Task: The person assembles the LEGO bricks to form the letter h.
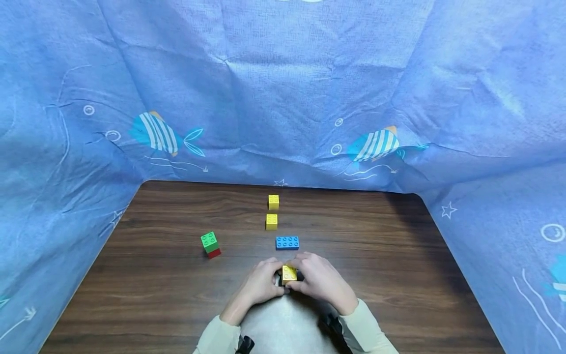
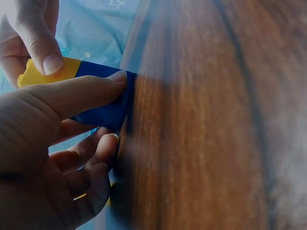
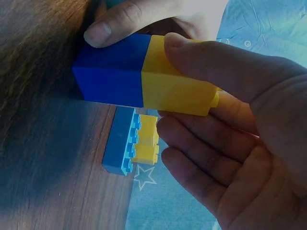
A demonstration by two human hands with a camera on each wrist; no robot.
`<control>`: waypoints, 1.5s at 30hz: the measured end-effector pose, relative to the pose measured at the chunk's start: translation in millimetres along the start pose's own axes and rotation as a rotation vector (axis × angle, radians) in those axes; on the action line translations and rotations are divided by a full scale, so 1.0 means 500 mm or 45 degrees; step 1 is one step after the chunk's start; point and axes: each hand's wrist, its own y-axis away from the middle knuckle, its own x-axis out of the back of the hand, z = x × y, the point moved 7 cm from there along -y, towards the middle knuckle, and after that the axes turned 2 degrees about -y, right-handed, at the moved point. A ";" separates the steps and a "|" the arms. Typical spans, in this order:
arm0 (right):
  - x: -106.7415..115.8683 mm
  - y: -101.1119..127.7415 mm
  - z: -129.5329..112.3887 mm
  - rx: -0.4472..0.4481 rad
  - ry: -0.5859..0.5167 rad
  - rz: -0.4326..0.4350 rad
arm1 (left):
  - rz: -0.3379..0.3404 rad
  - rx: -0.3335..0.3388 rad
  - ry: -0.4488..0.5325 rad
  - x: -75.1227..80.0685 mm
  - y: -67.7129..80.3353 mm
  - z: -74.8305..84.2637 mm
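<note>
Close to the person's body, a yellow brick (image 1: 289, 273) sits on top of a dark blue brick (image 3: 111, 79), the two joined flush in a stack. My left hand (image 1: 262, 281) holds the blue brick, its thumb along one side in the left wrist view. With thumb and fingers, my right hand (image 1: 319, 278) grips the yellow brick above it. The blue brick's lower end is right at the tabletop. From the head view the blue brick is mostly hidden under the yellow one and the hands.
Just beyond the hands lies a wide lighter-blue brick (image 1: 287, 243). Two separate yellow bricks, one nearer (image 1: 271, 222) and one farther (image 1: 273, 202), stand behind it. On the left is a green brick (image 1: 210, 241) on a red brick (image 1: 214, 253). Blue fish-print cloth (image 1: 283, 98) surrounds the wooden table (image 1: 376, 246).
</note>
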 end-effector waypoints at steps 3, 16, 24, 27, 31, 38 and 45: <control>-0.001 0.001 0.002 -0.007 -0.003 -0.001 | -0.012 -0.005 0.004 0.000 0.000 -0.001; 0.022 0.011 0.024 -0.063 -0.009 0.016 | 0.066 0.006 -0.075 0.094 0.037 -0.004; 0.045 0.033 0.071 -0.137 0.002 0.087 | 0.528 -0.007 -0.140 0.235 0.085 -0.039; 0.056 0.043 0.094 -0.165 -0.020 0.118 | 0.739 -0.042 -0.173 0.278 0.108 -0.055; 0.069 0.059 0.128 -0.229 -0.054 0.142 | 0.949 -0.004 -0.211 0.319 0.134 -0.084; 0.082 0.087 0.168 -0.267 -0.045 0.174 | 0.889 0.191 -0.210 0.329 0.152 -0.143; 0.077 0.100 0.185 -0.277 -0.042 0.182 | 0.717 0.346 -0.162 0.308 0.148 -0.191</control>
